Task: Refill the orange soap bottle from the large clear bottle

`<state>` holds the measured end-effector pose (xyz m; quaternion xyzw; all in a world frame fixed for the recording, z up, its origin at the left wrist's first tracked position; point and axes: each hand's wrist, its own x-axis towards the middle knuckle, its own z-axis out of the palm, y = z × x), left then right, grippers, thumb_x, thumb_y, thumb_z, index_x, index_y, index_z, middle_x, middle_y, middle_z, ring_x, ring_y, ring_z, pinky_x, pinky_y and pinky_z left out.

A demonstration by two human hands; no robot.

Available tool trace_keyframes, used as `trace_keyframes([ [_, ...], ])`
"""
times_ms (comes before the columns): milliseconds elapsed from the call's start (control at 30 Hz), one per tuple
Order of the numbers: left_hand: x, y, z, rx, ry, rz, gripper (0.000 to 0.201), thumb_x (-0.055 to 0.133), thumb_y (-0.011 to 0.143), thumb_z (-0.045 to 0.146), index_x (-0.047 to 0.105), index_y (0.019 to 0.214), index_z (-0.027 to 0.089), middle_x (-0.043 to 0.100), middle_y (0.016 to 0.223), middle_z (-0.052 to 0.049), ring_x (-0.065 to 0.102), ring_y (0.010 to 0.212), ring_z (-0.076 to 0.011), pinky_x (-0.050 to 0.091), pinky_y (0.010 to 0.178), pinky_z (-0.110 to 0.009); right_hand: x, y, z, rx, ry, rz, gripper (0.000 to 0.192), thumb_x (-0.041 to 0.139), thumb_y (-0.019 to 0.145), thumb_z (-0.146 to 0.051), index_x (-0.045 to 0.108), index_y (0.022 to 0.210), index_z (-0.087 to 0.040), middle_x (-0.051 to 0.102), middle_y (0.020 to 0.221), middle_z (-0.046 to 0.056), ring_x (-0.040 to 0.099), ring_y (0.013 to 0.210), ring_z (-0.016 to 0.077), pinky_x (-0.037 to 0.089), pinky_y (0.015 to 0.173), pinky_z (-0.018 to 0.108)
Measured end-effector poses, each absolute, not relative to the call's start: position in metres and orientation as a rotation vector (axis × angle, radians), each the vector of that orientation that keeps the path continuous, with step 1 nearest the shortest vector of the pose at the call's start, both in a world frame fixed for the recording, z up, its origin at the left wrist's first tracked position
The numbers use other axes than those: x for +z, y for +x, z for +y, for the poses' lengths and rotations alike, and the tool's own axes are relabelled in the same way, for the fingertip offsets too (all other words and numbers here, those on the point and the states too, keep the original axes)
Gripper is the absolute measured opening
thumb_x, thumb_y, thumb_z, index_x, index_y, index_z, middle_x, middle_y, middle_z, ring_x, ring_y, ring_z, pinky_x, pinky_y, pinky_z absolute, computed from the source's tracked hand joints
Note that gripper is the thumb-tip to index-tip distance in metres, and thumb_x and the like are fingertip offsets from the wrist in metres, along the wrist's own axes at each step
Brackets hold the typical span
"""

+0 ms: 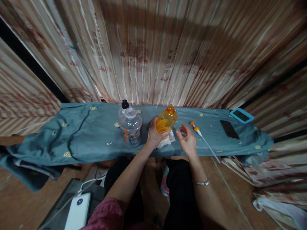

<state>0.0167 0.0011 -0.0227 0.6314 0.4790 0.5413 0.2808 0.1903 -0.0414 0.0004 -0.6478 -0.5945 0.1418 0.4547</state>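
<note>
My left hand [153, 133] is wrapped round an amber see-through bottle [167, 119], which leans to the right with its mouth uncovered. Beneath the bottle lies a crumpled white cloth [167, 140]. My right hand [187, 139] is just right of the bottle, apart from it, fingers spread and holding nothing. Farther right, an orange-and-white pump head [195, 128] with a long thin tube [211, 149] rests on the teal cloth, its tube end reaching over the front edge. To the left of my left hand stands a clear, uncapped plastic bottle [131, 127] with orange markings.
Behind the clear bottle is a smaller bottle with a black top [125, 104]. A dark phone [229, 129] and a blue-framed device [241, 115] lie at the right of the cloth-covered table [96, 140]. Patterned curtains [148, 64] hang behind. A white power bank [78, 210] sits lower left.
</note>
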Motion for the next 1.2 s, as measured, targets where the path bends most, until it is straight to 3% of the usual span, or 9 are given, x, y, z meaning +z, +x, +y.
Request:
trace_keyframes([
  [200, -0.009, 0.012, -0.016, 1.54, 1.744, 1.268, 0.096, 0.088, 0.06, 0.029, 0.038, 0.142, 0.021, 0.052, 0.142, -0.017, 0.05, 0.134, -0.0336, 0.039, 0.114, -0.052, -0.009, 0.179, -0.08, 0.295, -1.57, -1.41, 0.063, 0.055, 0.089, -0.052, 0.055, 0.13, -0.005, 0.067, 0.118, 0.019, 0.067, 0.102, 0.0274, 0.053, 0.092, 0.048],
  [500, 0.031, -0.03, -0.109, 1.757, 1.885, 1.361, 0.067, 0.076, 0.08, 0.037, 0.045, 0.138, 0.023, 0.057, 0.13, -0.012, 0.057, 0.123, -0.0268, 0.049, 0.105, -0.044, -0.034, 0.177, -0.107, 0.368, -1.577, -1.485, 0.06, 0.052, 0.091, -0.051, 0.055, 0.129, -0.006, 0.066, 0.119, 0.02, 0.067, 0.101, 0.028, 0.052, 0.092, 0.048],
  [633, 0.031, -0.064, -0.106, 1.982, 1.665, 1.673, 0.091, 0.085, 0.068, 0.036, 0.036, 0.143, 0.025, 0.047, 0.141, -0.013, 0.045, 0.136, -0.0311, 0.035, 0.116, -0.052, -0.035, 0.177, -0.105, 0.398, -1.563, -1.489, 0.059, 0.052, 0.089, -0.05, 0.056, 0.128, -0.006, 0.067, 0.118, 0.019, 0.068, 0.097, 0.0269, 0.052, 0.091, 0.048],
  [733, 0.021, -0.077, -0.079, 1.928, 1.464, 1.681, 0.102, 0.09, 0.059, 0.033, 0.034, 0.143, 0.023, 0.045, 0.143, -0.015, 0.042, 0.138, -0.0329, 0.035, 0.115, -0.052, -0.036, 0.176, -0.104, 0.406, -1.55, -1.494, 0.058, 0.052, 0.089, -0.049, 0.057, 0.127, -0.006, 0.067, 0.118, 0.019, 0.068, 0.097, 0.0261, 0.053, 0.091, 0.048],
  [867, 0.01, -0.077, -0.05, 1.813, 1.305, 1.701, 0.099, 0.091, 0.051, 0.025, 0.04, 0.135, 0.017, 0.053, 0.134, -0.016, 0.054, 0.127, -0.0322, 0.045, 0.107, -0.047, -0.038, 0.175, -0.104, 0.396, -1.537, -1.51, 0.055, 0.052, 0.09, -0.047, 0.057, 0.126, -0.005, 0.067, 0.118, 0.019, 0.067, 0.099, 0.0255, 0.053, 0.092, 0.047],
  [933, 0.01, -0.075, -0.045, 1.721, 1.203, 1.758, 0.095, 0.09, 0.05, 0.026, 0.042, 0.132, 0.017, 0.063, 0.115, -0.011, 0.066, 0.104, -0.0284, 0.053, 0.093, -0.044, -0.039, 0.174, -0.104, 0.399, -1.538, -1.516, 0.054, 0.052, 0.09, -0.046, 0.057, 0.126, -0.005, 0.067, 0.117, 0.019, 0.067, 0.098, 0.0255, 0.053, 0.092, 0.047],
  [1033, 0.013, -0.074, -0.044, 1.645, 1.138, 1.806, 0.087, 0.087, 0.052, 0.026, 0.044, 0.127, 0.018, 0.066, 0.097, -0.004, 0.068, 0.081, -0.0229, 0.056, 0.08, -0.039, -0.039, 0.169, -0.103, 0.403, -1.541, -1.532, 0.053, 0.052, 0.09, -0.045, 0.059, 0.125, -0.006, 0.067, 0.117, 0.019, 0.067, 0.094, 0.0254, 0.053, 0.089, 0.048],
  [1200, 0.019, -0.076, -0.054, 1.654, 1.201, 1.768, 0.075, 0.085, 0.048, 0.026, 0.05, 0.113, 0.018, 0.066, 0.096, -0.003, 0.067, 0.087, -0.0236, 0.055, 0.082, -0.038, -0.036, 0.16, -0.106, 0.45, -1.491, -1.535, 0.05, 0.052, 0.09, -0.043, 0.061, 0.121, -0.006, 0.065, 0.12, 0.019, 0.066, 0.093, 0.0248, 0.053, 0.088, 0.047],
])
